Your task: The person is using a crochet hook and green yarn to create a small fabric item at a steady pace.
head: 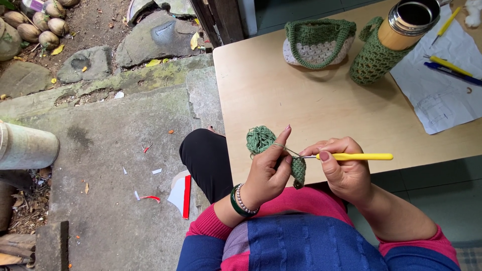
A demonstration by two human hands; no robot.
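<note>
crochet piece: small green bit hung at the table edge, pinched in the left hand
yarn: strand over the raised index, green ball just behind
right hand: closed around a yellow crochet hook
further back: crocheted bag, bottle in green cozy

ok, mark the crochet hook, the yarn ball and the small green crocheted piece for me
crochet hook [359,156], head view, middle of the yellow handle.
yarn ball [259,138], head view, centre of the green ball on the table edge.
green crocheted piece [298,171], head view, lower part hanging below the left hand [268,173].
</note>
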